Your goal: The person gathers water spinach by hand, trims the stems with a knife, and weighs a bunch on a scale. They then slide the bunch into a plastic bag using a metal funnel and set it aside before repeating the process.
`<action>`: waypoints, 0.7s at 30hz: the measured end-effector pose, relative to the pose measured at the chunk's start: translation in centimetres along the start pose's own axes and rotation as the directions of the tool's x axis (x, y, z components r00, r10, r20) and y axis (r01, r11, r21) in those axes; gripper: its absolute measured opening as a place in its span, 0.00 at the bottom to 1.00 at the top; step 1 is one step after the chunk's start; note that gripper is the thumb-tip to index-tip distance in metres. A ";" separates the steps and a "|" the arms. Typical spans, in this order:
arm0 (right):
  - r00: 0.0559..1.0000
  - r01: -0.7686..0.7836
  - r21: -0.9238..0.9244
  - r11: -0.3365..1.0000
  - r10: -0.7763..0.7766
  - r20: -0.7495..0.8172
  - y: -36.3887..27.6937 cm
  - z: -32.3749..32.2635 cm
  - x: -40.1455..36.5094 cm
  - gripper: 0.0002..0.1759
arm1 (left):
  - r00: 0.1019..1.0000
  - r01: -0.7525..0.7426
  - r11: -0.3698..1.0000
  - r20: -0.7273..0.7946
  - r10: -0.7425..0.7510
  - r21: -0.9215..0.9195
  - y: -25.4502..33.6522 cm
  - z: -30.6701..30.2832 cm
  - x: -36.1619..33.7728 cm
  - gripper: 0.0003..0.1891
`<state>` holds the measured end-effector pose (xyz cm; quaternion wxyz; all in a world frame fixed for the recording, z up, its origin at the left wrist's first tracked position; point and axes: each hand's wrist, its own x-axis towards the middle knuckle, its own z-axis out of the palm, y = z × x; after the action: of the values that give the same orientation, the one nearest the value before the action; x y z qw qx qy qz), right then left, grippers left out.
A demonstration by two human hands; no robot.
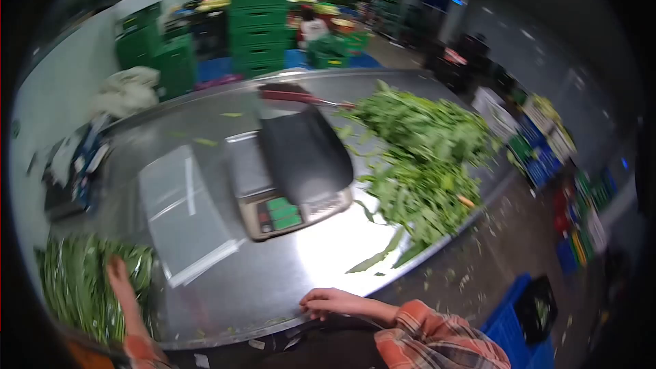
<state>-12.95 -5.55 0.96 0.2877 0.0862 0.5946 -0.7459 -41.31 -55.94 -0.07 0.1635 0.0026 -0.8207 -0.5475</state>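
My left hand (pixel 119 275) rests on a pile of bagged long green leaves (pixel 82 287) at the table's left end; its fingers are blurred and partly hidden. My right hand (pixel 324 302) hangs over the table's front edge, fingers curled, and what they hold, if anything, is hidden. Between them lie flat clear plastic bags (pixel 179 208). A weighing scale (pixel 297 215) with green displays stands mid-table, a black tray (pixel 307 154) tilted over its platform. To its right spreads a heap of loose leafy greens (pixel 424 157).
The metal table (pixel 225 307) has a raised rim. Behind it rise stacked green crates (pixel 258 20); a person (pixel 313 27) is beyond them. A blue crate (pixel 519 328) stands at the lower right, blue crates (pixel 536 154) farther back. A dark box (pixel 68 188) sits at the left.
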 end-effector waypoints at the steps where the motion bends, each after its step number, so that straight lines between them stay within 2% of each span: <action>1: 1.000 0.004 -0.013 1.000 -0.004 -0.002 0.5 -0.7 -0.4 0.20 | 0.995 0.070 0.991 0.075 -0.062 -0.114 3.7 5.9 -3.6 0.25; 2: 1.000 0.007 -0.038 0.999 -0.007 0.013 0.9 -1.7 -0.8 0.21 | 0.956 0.163 0.969 0.271 -0.110 -0.183 4.4 10.4 -5.3 0.23; 3: 1.000 0.016 -0.067 0.998 -0.018 -0.020 1.3 -3.1 -1.4 0.21 | 0.928 0.219 0.935 0.356 -0.111 -0.278 7.9 15.1 -8.7 0.21; 4: 0.999 0.023 -0.102 0.995 -0.028 -0.046 2.0 -4.7 -2.3 0.21 | 0.879 0.290 0.908 0.459 -0.128 -0.304 8.8 19.2 -11.4 0.21; 7: 0.975 0.022 -0.136 0.991 -0.051 -0.214 1.0 -9.8 -6.6 0.21 | 0.635 0.464 0.818 0.772 -0.038 -0.341 15.2 28.0 -18.8 0.20; 9: 0.924 -0.010 -0.173 0.985 -0.057 -0.378 1.5 -15.0 -9.9 0.20 | 0.481 0.512 0.811 0.877 0.002 -0.283 18.1 32.6 -23.1 0.18; 11: 0.844 -0.007 -0.290 0.957 -0.149 -0.515 2.3 -22.1 -14.0 0.20 | 0.344 0.532 0.829 0.939 -0.025 -0.173 19.9 36.1 -25.8 0.18; 12: 0.804 0.035 -0.273 0.962 -0.189 -0.563 2.1 -25.4 -16.3 0.19 | 0.277 0.536 0.836 0.960 -0.041 -0.119 21.1 37.8 -27.3 0.19; 13: 0.761 0.080 -0.264 0.961 -0.230 -0.607 1.6 -29.0 -18.4 0.19 | 0.291 0.570 0.815 0.953 -0.085 -0.101 22.8 39.3 -28.6 0.19; 14: 0.698 0.028 -0.249 0.968 -0.197 -0.688 1.5 -32.7 -20.0 0.19 | 0.306 0.603 0.793 0.943 -0.131 -0.085 24.8 40.5 -29.6 0.20; 17: 0.609 0.006 -0.274 0.962 -0.221 -0.762 1.2 -42.5 -23.9 0.19 | 0.337 0.700 0.707 0.920 -0.201 -0.102 28.4 45.3 -32.5 0.21; 18: 0.614 0.007 -0.297 0.955 -0.238 -0.753 0.8 -45.2 -25.2 0.19 | 0.346 0.730 0.673 0.913 -0.216 -0.117 29.4 46.8 -33.3 0.21; 21: 0.577 -0.133 -0.490 0.861 -0.335 -0.745 0.4 -52.3 -27.8 0.18 | 0.275 0.720 0.694 0.926 -0.258 -0.021 32.7 50.8 -34.7 0.21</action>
<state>-1.13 52.47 -0.84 -0.0487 0.3045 0.8330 -0.4593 -16.48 9.13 2.49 -0.4677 -0.0526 -0.5872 -0.6585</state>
